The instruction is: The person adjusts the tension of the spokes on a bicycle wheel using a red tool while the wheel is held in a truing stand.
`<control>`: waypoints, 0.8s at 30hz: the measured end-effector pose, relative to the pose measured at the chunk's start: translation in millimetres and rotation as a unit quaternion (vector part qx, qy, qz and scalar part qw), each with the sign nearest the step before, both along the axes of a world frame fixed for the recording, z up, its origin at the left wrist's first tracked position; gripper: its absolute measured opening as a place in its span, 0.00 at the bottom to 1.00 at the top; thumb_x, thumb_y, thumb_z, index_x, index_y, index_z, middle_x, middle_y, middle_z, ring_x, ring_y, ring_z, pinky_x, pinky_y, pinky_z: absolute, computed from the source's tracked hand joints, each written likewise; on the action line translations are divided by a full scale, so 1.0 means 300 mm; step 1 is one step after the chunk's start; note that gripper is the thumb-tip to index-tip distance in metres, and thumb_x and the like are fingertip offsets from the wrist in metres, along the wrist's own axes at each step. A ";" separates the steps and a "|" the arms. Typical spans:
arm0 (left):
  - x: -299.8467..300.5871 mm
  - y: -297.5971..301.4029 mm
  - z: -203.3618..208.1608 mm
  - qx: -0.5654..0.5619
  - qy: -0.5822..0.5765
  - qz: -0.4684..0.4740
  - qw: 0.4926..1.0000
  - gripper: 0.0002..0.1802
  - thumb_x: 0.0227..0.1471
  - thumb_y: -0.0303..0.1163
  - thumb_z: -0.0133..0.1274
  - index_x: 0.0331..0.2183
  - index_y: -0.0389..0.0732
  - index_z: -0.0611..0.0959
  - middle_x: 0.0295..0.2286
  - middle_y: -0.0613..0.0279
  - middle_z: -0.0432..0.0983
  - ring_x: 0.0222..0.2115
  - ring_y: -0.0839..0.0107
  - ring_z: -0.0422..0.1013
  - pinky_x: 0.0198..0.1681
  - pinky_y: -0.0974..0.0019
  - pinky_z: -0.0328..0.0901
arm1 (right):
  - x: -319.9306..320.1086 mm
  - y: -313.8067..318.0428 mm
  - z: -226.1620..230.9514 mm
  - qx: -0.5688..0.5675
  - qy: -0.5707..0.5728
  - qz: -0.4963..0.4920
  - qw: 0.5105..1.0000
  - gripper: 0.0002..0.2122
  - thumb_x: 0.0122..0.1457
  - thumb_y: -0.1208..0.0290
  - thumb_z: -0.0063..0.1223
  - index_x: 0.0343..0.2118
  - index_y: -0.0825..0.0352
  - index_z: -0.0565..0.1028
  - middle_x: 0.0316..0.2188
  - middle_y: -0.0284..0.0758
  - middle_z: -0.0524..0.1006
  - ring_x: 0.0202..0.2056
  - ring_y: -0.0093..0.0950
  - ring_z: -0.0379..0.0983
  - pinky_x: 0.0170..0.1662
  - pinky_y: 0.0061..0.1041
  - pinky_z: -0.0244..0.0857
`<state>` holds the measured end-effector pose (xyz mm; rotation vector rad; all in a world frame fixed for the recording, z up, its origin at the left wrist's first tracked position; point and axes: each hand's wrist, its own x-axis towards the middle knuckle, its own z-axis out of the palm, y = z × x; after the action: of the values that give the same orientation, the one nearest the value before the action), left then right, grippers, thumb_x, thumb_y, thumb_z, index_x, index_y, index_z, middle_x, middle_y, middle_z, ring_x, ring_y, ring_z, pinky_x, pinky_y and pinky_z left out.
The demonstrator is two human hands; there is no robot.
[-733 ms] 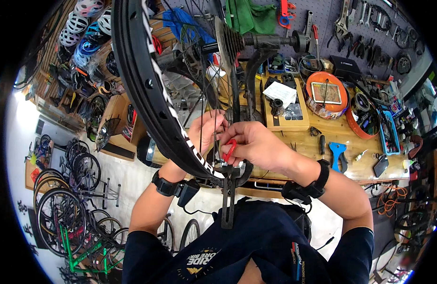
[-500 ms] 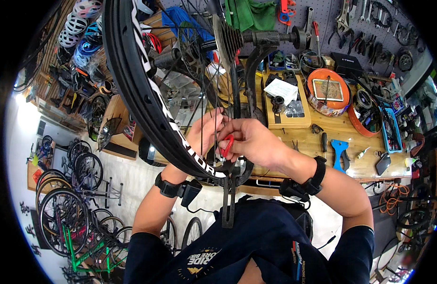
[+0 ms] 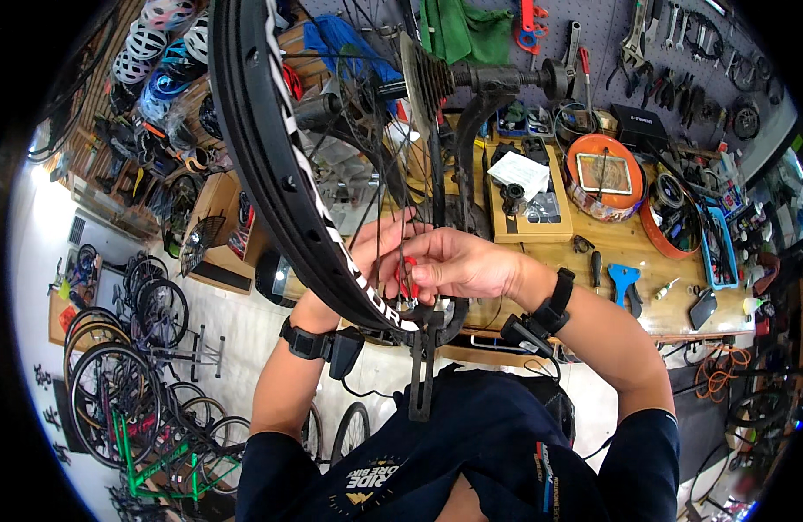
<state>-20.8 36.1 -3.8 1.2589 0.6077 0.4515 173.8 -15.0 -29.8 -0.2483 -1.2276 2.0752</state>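
Observation:
A bicycle wheel stands in a black truing stand [image 3: 475,130]; its black rim [image 3: 271,165] with white lettering curves down in front of me. From the right, my right hand [image 3: 458,261] reaches low among the spokes [image 3: 379,187], its thumb and fingers closed around a small red spoke wrench [image 3: 407,277] just inside the rim. My left hand [image 3: 384,244] is behind the spokes and beside the right fingertips, its fingers bent. Rim and spokes partly cover it, and what it grips, if anything, is hidden. The cassette [image 3: 416,78] sits at the hub above both hands.
On the wooden bench [image 3: 549,261] lie a cardboard box [image 3: 532,217] with parts, an orange round tin [image 3: 603,174], a blue tool [image 3: 624,283] and a screwdriver [image 3: 596,271]. Tools hang on the pegboard [image 3: 593,61] behind. Helmets [image 3: 149,65] and bicycles [image 3: 149,374] are at left.
The rim's lettering has shifted down along the arc, so the wheel has turned. My right hand has rolled, its fingers now more spread beside the red spoke wrench.

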 end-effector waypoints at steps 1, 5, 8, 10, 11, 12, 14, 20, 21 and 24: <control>0.000 -0.004 0.000 -0.005 -0.006 0.011 1.000 0.40 0.60 0.51 0.45 0.61 0.30 0.57 0.53 0.45 0.66 0.50 0.63 0.69 0.51 0.64 0.66 | -0.003 0.003 0.010 0.021 -0.075 -0.021 0.997 0.13 0.61 0.63 0.55 0.41 0.68 0.75 0.36 0.31 0.76 0.33 0.15 0.69 0.36 0.16 0.63; -0.011 0.012 -0.051 0.034 0.005 0.039 0.999 0.36 0.61 0.50 0.42 0.60 0.32 0.59 0.53 0.48 0.67 0.50 0.64 0.69 0.52 0.64 0.65 | -0.057 -0.028 0.075 0.210 -0.383 -0.226 0.871 0.14 0.56 0.62 0.58 0.34 0.71 0.75 0.29 0.38 0.78 0.28 0.28 0.74 0.31 0.25 0.68; 0.025 0.013 -0.003 -0.093 0.001 0.049 0.995 0.32 0.64 0.50 0.36 0.58 0.35 0.63 0.52 0.52 0.69 0.51 0.65 0.69 0.54 0.62 0.64 | -0.107 -0.071 0.115 0.348 -0.542 -0.363 0.673 0.17 0.53 0.61 0.58 0.32 0.75 0.73 0.27 0.48 0.77 0.28 0.47 0.76 0.34 0.39 0.70; 0.026 0.033 -0.033 -0.078 0.014 0.045 0.996 0.31 0.64 0.51 0.35 0.57 0.36 0.64 0.50 0.52 0.70 0.50 0.64 0.69 0.53 0.63 0.65 | -0.147 -0.074 0.096 0.327 -0.571 -0.373 0.654 0.18 0.53 0.61 0.58 0.32 0.75 0.72 0.27 0.48 0.77 0.28 0.47 0.76 0.34 0.39 0.70; 0.023 0.039 -0.038 -0.070 0.021 0.045 0.996 0.31 0.64 0.52 0.34 0.56 0.36 0.65 0.50 0.52 0.70 0.50 0.64 0.69 0.52 0.64 0.65 | -0.160 -0.072 0.083 0.317 -0.583 -0.377 0.646 0.18 0.53 0.61 0.57 0.32 0.76 0.72 0.27 0.48 0.77 0.28 0.46 0.76 0.34 0.38 0.70; 0.020 0.040 -0.035 -0.058 0.028 0.046 0.997 0.31 0.64 0.52 0.35 0.56 0.35 0.65 0.49 0.52 0.71 0.49 0.65 0.70 0.52 0.63 0.65 | -0.162 -0.059 0.068 0.323 -0.592 -0.374 0.637 0.15 0.54 0.65 0.56 0.35 0.74 0.72 0.26 0.44 0.77 0.28 0.40 0.77 0.34 0.34 0.70; 0.024 0.035 -0.020 -0.033 0.040 0.046 0.998 0.32 0.63 0.52 0.36 0.54 0.35 0.66 0.47 0.52 0.72 0.47 0.65 0.71 0.52 0.62 0.65 | -0.116 -0.010 0.018 0.335 -0.415 -0.296 0.792 0.14 0.56 0.66 0.56 0.39 0.72 0.71 0.26 0.38 0.77 0.27 0.30 0.74 0.32 0.27 0.69; 0.033 0.009 0.069 -0.042 0.093 0.070 0.992 0.32 0.61 0.55 0.39 0.49 0.34 0.71 0.42 0.54 0.73 0.42 0.66 0.72 0.50 0.63 0.64 | 0.019 -0.007 0.079 -0.033 -0.084 0.030 0.995 0.15 0.61 0.59 0.54 0.41 0.66 0.72 0.24 0.26 0.72 0.24 0.15 0.66 0.26 0.15 0.59; 0.031 0.024 0.056 -0.034 0.081 0.062 0.994 0.31 0.61 0.54 0.40 0.49 0.34 0.72 0.42 0.54 0.73 0.42 0.66 0.72 0.50 0.63 0.64 | 0.018 0.005 0.059 -0.014 -0.098 0.028 0.995 0.15 0.61 0.58 0.54 0.41 0.66 0.73 0.23 0.25 0.72 0.24 0.15 0.66 0.26 0.15 0.59; 0.011 0.047 0.018 -0.018 0.063 0.066 0.996 0.29 0.60 0.52 0.43 0.48 0.34 0.73 0.39 0.57 0.73 0.40 0.67 0.71 0.48 0.63 0.65 | -0.016 0.005 0.070 0.071 -0.219 -0.054 0.972 0.15 0.60 0.56 0.55 0.36 0.67 0.75 0.22 0.25 0.73 0.24 0.16 0.67 0.27 0.18 0.61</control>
<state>-17.4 50.4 1.6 1.2239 0.8072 0.4713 169.1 -13.5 -8.7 -0.7199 -1.5753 1.8838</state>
